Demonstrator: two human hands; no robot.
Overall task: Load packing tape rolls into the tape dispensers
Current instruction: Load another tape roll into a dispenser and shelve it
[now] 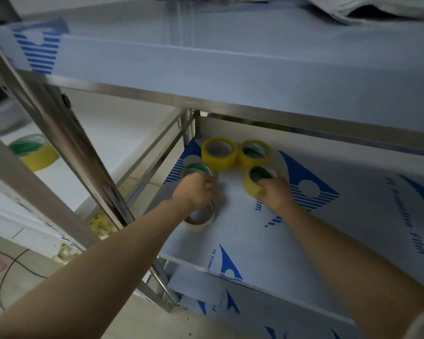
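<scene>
here both our arms reach forward and down into the lower shelf (328,228) of a steel rack, beneath the upper shelf (255,77) that overhangs it. the packing tape sits in a cluster toward the shelf's back left corner, straight ahead of us, and each hand is on a roll of its own. our left hand (195,192) has its fingers curled over the near rim of the green-cored tape roll (196,168), gripping it from above; how deep the fingers go we cannot tell. our right hand (277,195) pinches the near wall of the yellow tape roll (250,184), with fingers that look hooked into the core and the rest of the hand outside. both rolls seem to lie on or near their flat faces, cores opening upward, so the core axis is close to upright and the grip comes at the rim nearest us. the back left roll (219,160) and the back right roll (252,162) stand touching each other just behind. a pale roll (198,225) lies partly hidden by our left wrist, nearer to us than the rest. neither hand is the nearer one: they are level, with a gap between their two rolls. no tape dispenser shows, so we judge the coming move is a draw back toward us, kept low until clear of the overhang.
</scene>
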